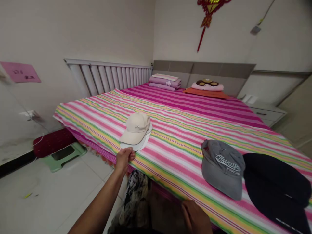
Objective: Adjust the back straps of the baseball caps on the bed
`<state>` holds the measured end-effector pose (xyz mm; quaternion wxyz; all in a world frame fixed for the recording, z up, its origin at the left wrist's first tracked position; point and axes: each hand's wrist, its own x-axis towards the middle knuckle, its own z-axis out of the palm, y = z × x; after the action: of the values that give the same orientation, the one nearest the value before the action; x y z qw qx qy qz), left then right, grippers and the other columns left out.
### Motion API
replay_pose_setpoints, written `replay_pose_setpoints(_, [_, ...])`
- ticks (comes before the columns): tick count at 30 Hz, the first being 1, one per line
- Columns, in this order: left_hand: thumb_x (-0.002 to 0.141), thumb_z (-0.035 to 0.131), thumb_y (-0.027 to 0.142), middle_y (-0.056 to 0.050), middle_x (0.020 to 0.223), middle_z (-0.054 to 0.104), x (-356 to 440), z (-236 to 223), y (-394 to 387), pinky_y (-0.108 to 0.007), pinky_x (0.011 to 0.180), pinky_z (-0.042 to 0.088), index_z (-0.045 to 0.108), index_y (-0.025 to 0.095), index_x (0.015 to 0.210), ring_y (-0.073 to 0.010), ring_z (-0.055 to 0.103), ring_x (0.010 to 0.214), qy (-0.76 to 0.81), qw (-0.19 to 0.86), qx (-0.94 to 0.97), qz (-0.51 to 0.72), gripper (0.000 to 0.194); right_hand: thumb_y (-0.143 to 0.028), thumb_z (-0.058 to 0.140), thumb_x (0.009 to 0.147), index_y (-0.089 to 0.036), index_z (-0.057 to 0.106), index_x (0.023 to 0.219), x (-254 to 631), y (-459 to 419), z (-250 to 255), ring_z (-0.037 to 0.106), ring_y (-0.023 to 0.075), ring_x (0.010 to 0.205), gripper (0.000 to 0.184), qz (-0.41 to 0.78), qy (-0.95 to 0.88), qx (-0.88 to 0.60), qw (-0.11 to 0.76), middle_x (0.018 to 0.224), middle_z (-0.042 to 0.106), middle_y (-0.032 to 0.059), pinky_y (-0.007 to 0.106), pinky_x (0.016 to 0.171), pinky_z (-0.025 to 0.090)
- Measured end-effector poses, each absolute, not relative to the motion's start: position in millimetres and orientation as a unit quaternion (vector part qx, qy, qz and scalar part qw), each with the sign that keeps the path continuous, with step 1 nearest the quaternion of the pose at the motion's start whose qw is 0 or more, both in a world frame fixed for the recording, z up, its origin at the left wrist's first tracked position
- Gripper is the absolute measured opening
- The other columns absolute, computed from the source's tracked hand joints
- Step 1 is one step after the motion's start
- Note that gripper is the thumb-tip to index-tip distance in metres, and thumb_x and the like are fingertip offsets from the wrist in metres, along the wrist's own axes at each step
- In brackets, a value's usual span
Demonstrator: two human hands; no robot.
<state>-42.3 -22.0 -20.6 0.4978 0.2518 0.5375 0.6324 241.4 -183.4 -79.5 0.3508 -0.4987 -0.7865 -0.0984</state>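
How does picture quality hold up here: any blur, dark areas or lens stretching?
Head view: wide-angle stretching toward the edges, with the black cap at lower right looking drawn out and too dark to show much detail; head view: the right hand dim and soft-edged; head view: writing on the pink note too smeared to read.

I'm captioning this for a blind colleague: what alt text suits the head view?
A person's left hand is at the front of a white-brimmed cap under a beige baseball cap on a multicoloured striped bed cover. To the right lie a grey cap with white lettering and a black cap, with the right hand near the cover's edge.
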Motion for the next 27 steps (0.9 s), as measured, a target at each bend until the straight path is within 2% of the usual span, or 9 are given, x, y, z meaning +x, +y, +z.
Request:
replay_pose_setpoints(4, [0.072, 0.054, 0.014, 0.000, 0.053, 0.060, -59.1, -3.4, -14.8, -0.014, 0.042, 0.044, 0.055, 0.010, 0.069, -0.0051, 0.053, 0.041, 0.530, 0.503, 0.159, 0.664, 0.005, -0.019, 0.035, 0.087, -0.020, 0.052, 0.078, 234.6, -182.7, -78.6, 0.060, 0.0137, 0.053, 0.018, -0.084, -0.792, -0.500, 0.340, 0.061, 0.060, 0.0014, 0.023, 0.050, 0.044])
replay_pose_setpoints(8, [0.075, 0.051, 0.011, 0.001, 0.047, 0.057, -66.3, 5.6, -3.8, -0.013, 0.039, 0.044, 0.052, 0.011, 0.063, -0.0051, 0.052, 0.037, 0.522, 0.520, 0.106, 0.668, 0.012, -0.017, 0.035, 0.087, -0.020, 0.052, 0.079, 233.3, -185.7, -87.6, 0.059, 0.0138, 0.054, 0.018, -0.059, -0.803, -0.498, 0.322, 0.062, 0.059, 0.0014, 0.023, 0.051, 0.044])
replay_pose_setpoints(20, [0.067, 0.062, 0.013, -0.002, 0.038, 0.054, -81.8, -0.3, 10.1, -0.013, 0.026, 0.036, 0.053, 0.009, 0.054, -0.0089, 0.049, 0.028, 0.556, 0.537, 0.110, 0.625, 0.016, -0.020, 0.034, 0.087, -0.020, 0.054, 0.076, 232.7, -185.0, -99.9, 0.059, 0.0130, 0.052, 0.023, -0.053, -0.809, -0.487, 0.324, 0.060, 0.059, 0.0012, 0.021, 0.048, 0.044])
replay_pose_setpoints(27, [0.069, 0.060, 0.010, -0.002, 0.038, 0.055, -88.1, 2.4, 15.0, -0.015, 0.029, 0.040, 0.054, 0.008, 0.056, -0.0097, 0.050, 0.029, 0.556, 0.559, 0.081, 0.610, 0.014, -0.020, 0.036, 0.087, -0.020, 0.055, 0.077, 233.4, -191.0, -103.4, 0.060, 0.0131, 0.054, 0.022, -0.038, -0.812, -0.493, 0.310, 0.061, 0.060, 0.0014, 0.021, 0.050, 0.044])
